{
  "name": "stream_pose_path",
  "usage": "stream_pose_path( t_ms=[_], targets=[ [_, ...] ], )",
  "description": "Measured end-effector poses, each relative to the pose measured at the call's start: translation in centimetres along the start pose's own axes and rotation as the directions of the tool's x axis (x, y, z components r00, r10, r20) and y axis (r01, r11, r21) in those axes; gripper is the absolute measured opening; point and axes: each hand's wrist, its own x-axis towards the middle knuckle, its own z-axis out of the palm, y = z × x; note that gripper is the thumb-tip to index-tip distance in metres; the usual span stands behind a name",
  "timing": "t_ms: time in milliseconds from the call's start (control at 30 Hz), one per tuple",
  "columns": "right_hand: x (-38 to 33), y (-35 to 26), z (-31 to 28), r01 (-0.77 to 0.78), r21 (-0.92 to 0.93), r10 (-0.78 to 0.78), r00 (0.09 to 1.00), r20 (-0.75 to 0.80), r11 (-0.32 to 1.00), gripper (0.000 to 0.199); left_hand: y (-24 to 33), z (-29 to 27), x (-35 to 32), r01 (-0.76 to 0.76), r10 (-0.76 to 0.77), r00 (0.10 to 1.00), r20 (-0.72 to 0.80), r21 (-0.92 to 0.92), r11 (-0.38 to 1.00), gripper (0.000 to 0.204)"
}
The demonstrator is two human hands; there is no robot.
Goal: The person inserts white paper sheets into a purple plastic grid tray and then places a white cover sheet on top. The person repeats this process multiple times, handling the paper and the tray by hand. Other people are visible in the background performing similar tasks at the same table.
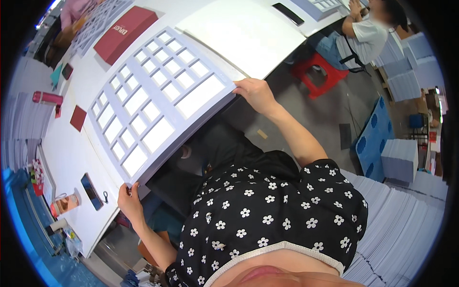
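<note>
A pale lavender-grey panel (125, 111) with many rectangular cut-outs lies on the white table, its near edge reaching the table's front. My right hand (256, 95) pinches the panel's right near corner between thumb and fingers. At the panel's left near corner, my left hand (130, 202) has its fingers closed on the edge. White table top shows through the openings.
Beyond the panel lies a dark red box (125, 33). To the left are a phone (91, 191), small scissors (105, 196), a pink bottle (47, 98) and a red card (78, 118). A person (368, 38) sits on a red stool (318, 76) at right. Stacked sheets (397, 229) stand behind me.
</note>
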Motion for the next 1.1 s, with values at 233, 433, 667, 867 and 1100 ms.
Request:
stream_pose_path(
  t_ms=[233,433,667,867,1100],
  targets=[
    [1.2,2.3,-2.1,-0.214,-0.223,0.205,0.977,-0.064,0.951,0.031,-1.7,-0.1,-0.9,0.029,-0.035,0.999,-0.023,-0.219,0.975,0.030],
    [0.6,4.9,-0.3,0.031,-0.764,0.251,0.935,0.250,0.644,0.031,-3.9,-0.6,-1.1,0.074,-0.129,0.983,-0.130,-0.363,0.929,0.041],
    [1.5,4.0,-1.5,-0.068,-0.620,0.312,0.903,0.295,0.782,0.011,-4.2,-0.1,-0.6,-0.014,-0.086,0.971,-0.223,-0.411,0.912,0.049],
    [3.0,4.1,-2.7,0.022,-0.663,0.388,0.796,0.465,0.749,0.010,-3.2,-0.7,0.3,-0.088,-0.022,0.969,-0.244,-0.429,0.899,0.055],
    [2.9,4.0,-7.1,0.041,-0.778,-0.008,0.999,0.046,0.627,0.003,-4.0,-1.3,-0.8,-0.085,-0.035,0.970,-0.243,-0.466,0.881,0.057]
  ],
)
